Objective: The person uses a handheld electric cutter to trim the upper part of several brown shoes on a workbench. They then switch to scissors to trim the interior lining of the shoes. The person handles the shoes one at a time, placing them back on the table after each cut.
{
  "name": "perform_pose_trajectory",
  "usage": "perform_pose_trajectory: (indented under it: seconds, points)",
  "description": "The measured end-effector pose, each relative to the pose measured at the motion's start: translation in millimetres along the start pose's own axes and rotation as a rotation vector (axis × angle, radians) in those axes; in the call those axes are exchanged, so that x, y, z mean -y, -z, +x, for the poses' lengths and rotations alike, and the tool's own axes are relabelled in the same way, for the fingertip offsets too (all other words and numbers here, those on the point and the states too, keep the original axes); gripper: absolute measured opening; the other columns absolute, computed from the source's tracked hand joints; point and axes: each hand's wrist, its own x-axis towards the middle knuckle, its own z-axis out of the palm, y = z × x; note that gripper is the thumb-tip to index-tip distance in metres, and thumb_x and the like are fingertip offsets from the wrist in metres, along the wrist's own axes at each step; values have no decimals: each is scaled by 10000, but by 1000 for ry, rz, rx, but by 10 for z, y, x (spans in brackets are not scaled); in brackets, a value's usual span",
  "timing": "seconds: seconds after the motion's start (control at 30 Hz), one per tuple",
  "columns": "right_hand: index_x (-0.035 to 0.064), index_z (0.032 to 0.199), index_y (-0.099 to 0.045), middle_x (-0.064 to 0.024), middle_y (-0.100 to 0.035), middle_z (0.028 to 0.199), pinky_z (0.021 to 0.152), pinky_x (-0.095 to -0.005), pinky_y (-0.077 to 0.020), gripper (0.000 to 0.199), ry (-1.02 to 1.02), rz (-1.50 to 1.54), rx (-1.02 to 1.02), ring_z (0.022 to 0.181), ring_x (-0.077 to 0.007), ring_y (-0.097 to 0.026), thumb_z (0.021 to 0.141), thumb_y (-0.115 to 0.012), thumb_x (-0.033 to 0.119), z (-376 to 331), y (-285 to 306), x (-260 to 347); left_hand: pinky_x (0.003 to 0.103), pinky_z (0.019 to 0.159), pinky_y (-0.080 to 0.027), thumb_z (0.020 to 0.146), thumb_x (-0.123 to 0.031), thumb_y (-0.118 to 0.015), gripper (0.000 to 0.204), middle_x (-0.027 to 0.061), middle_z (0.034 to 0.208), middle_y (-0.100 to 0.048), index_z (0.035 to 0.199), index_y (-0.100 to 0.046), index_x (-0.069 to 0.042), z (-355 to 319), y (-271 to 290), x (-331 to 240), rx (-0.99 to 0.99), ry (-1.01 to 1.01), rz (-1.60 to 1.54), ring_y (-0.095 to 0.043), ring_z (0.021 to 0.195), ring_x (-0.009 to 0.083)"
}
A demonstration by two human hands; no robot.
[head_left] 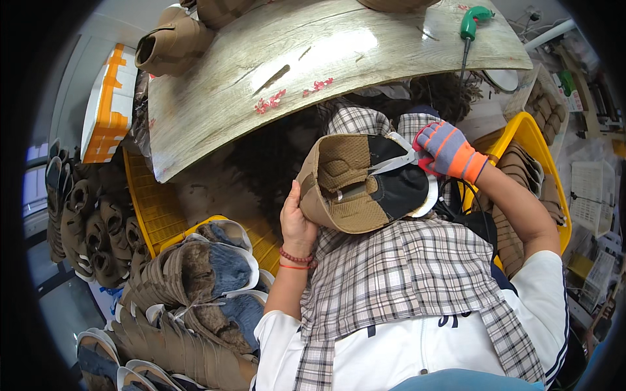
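Over my lap is a brown shoe upper (339, 202), its opening facing up, with tan mesh and black lining inside and a whitish edge at one end. A pale strip (394, 163) crosses the lining. My bare left hand (297, 218) grips the upper's brown end from the left, its fingers partly hidden behind the material. At the other end, my right hand (451, 153) wears a grey and orange striped glove with a red palm. Its fingers are curled closed against the upper's edge, close to the end of the strip; the exact pinch is hidden.
A wood-grain table (261, 98) curves ahead, bearing brown shoes (175, 42) and a green-handled tool (476, 23) with a thin dark shaft. Stacked uppers (163, 280) lie left; a yellow crate (564, 195) of brown pieces stands right. An orange-taped white box (104, 104) is far left.
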Motion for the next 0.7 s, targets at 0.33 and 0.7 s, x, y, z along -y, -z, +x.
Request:
perform_pose_trajectory:
  seconds: [0.33,0.7]
  points:
    - [89,892,-582,-109,-588,903,785,-400,-449,329,-42,78,-76,877,-317,-561,622,-748,174,-57,186,41,409,1096,-320,1014,-302,-436,394,101,1251,-579,1252,-539,-6,-4,26,14,37,1,-2,-499,1200,243]
    - [105,874,-589,-86,-612,878,749,-392,-460,334,-209,67,-65,832,-305,-591,601,-769,173,-121,132,-17,394,1089,-337,1008,-312,-453,396,99,1229,-596,1248,-548,-12,-30,-6,24,-16,-6,3,-518,1184,237]
